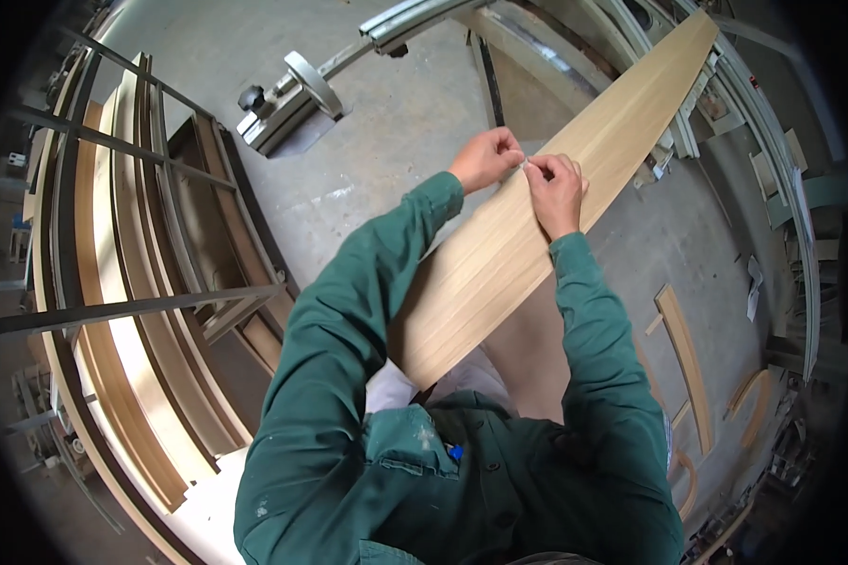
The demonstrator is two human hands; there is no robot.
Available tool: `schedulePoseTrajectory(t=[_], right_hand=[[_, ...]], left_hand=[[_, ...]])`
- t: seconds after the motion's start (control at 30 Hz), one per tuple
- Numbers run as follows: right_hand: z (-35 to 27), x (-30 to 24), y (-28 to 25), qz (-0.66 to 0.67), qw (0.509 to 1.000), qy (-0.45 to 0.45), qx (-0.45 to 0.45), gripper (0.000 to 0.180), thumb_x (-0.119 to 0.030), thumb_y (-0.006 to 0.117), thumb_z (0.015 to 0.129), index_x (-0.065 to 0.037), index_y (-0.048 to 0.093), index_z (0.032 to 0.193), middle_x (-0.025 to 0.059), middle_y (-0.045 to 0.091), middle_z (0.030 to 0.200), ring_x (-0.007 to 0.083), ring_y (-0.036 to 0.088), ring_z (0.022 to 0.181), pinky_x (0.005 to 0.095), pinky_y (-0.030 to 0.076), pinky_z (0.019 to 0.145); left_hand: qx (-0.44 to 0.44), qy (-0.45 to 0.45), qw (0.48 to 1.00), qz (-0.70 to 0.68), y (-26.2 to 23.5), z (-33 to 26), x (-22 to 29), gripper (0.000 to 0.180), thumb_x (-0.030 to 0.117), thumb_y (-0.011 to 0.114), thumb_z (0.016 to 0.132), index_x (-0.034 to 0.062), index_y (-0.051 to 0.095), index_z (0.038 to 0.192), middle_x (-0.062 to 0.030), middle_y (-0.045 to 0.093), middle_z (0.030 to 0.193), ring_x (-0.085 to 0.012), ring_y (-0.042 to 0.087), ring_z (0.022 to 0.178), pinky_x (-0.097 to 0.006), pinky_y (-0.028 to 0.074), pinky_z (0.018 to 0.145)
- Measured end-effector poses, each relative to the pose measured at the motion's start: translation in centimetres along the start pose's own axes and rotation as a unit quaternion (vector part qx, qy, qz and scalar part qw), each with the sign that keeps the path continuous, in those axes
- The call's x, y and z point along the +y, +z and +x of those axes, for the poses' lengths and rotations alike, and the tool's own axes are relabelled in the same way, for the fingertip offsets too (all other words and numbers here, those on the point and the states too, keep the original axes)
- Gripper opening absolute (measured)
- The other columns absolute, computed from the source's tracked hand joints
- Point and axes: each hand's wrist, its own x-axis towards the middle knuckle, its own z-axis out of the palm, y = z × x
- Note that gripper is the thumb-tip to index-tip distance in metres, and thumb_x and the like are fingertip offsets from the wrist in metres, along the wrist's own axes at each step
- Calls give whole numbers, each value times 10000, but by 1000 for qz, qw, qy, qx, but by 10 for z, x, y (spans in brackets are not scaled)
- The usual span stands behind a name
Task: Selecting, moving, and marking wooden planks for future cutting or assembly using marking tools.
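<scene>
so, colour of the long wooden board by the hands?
Long wooden board: light tan, grained; head view.

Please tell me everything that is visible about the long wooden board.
The board looks like pale wood: long, flat, with lengthwise grain. It slants away toward the upper right, its far part above a metal rail. The left hand is at its left edge, the right hand over it; contact is unclear.

Both arms (334,282) reach forward, left hand (486,159) and right hand (558,195) close together, fingertips (513,151) pinched.
</scene>
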Motion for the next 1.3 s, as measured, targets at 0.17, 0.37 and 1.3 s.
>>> schedulePoseTrajectory(t=[0.17, 0.37, 1.3], right_hand=[[-41, -35, 1, 6, 1000, -17, -24, 96, -232, 727, 845, -137, 713, 845, 2, 627, 867, 230, 560, 923, 392, 358, 846], [-87, -79, 7, 10, 999, -4, -43, 90, -213, 733, 840, -126, 710, 845, -3, 611, 848, 215, 551, 906, 382, 359, 849], [-203, -184, 23, 32, 996, -46, -68, 66, -145, 745, 820, -117, 705, 864, 9, 601, 837, 229, 549, 859, 388, 370, 819]], left_hand=[[-27, -50, 998, -22, -20, -59, 6, 118, 134, 657, 930, 25, 614, 921, -15, 647, 829, -84, 584, 773, -260, 494, 709], [-23, -50, 998, -25, -40, -118, 2, 115, 132, 657, 932, 27, 613, 921, -9, 647, 826, -79, 586, 774, -253, 491, 711], [-30, -60, 997, -26, -102, -274, 2, 126, 139, 673, 933, 20, 634, 937, 17, 619, 802, -56, 548, 741, -237, 467, 666]])
